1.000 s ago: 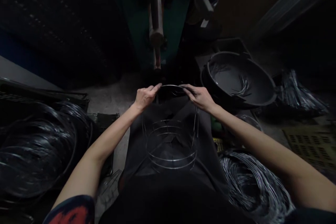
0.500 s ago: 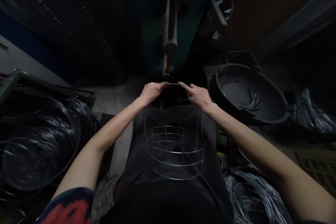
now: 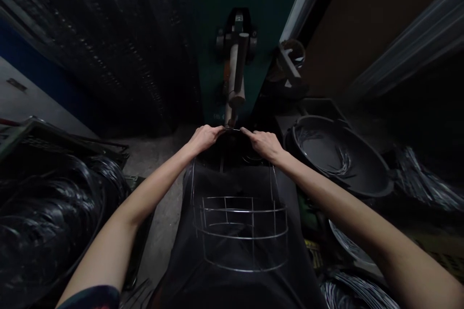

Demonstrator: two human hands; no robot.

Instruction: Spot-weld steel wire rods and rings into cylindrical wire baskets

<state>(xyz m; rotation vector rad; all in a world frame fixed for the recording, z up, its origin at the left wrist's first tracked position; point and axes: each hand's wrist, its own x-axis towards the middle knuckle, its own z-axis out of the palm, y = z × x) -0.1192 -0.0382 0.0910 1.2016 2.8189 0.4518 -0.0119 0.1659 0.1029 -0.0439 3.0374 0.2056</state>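
A round wire basket frame (image 3: pixel 244 238) of thin shiny rods hangs over the dark apron on my lap. Its far end rises to a curved wire by the machine's electrode arms (image 3: pixel 236 99). My left hand (image 3: pixel 206 138) pinches that wire from the left, fingers closed. From the right, my right hand (image 3: pixel 264 144) grips the same wire, thumb and fingers pressed together. A short stretch of wire shows between the two hands, close under the tip of the lower arm. Whether the wire touches the tip I cannot tell.
A green machine body (image 3: pixel 268 14) stands ahead. On the right are a black basin (image 3: pixel 369 174) with wire pieces, a bundle of wires (image 3: pixel 424 178) and coiled wire (image 3: pixel 358 292). A crate (image 3: pixel 21 142) with many wire rings (image 3: pixel 54 212) stands on the left.
My view has tilted up, so the machine and basins sit lower in the picture. Both hands keep hold of the wire, and the basket frame has tilted and swung slightly.
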